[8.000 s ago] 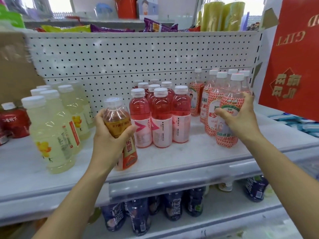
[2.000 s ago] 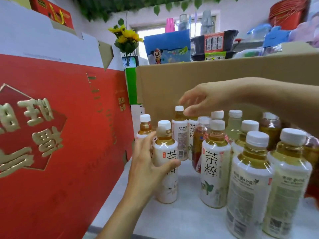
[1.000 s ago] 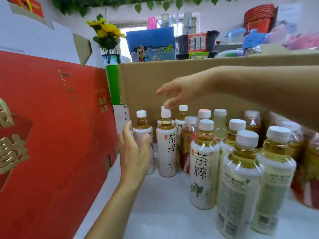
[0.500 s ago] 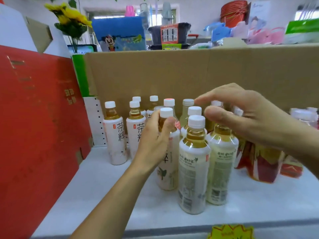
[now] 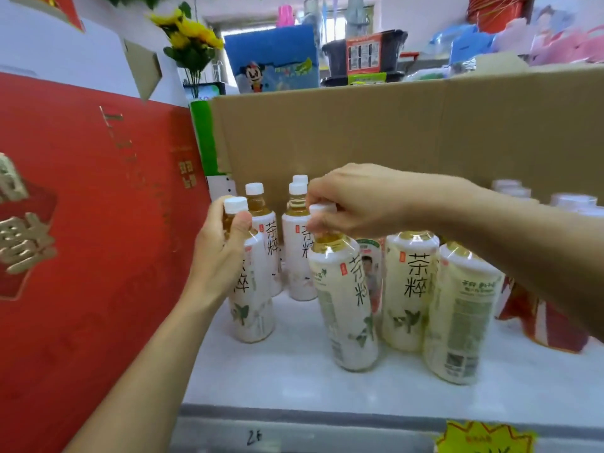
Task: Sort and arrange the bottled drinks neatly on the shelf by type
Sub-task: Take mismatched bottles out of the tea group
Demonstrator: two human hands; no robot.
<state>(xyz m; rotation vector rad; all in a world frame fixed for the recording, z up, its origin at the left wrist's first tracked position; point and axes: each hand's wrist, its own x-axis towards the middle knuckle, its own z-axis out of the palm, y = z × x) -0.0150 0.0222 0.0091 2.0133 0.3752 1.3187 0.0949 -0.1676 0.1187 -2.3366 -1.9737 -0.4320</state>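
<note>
Left hand grips the left tea bottle at the neck, thumb under the cap and fingers curled round the back. The bottle stands upright on the shelf, just beside the red box.

Right hand pinches the cap and neck of the second tea bottle from above. That bottle is tilted; can't tell if its base has left the shelf.

Handling, judged: full PET, so moderate weight and stiff, not fragile. The glossy sleeve is likely slick. A cap-only pinch lets the bottle swing — a hold under the neck ring or round the body is steadier.

Hidden: the right forearm covers the caps of two more tea bottles. A bottle with a different label behind them is mostly blocked, type unclear. The red-labelled bottles are cut off by the arm.
</note>
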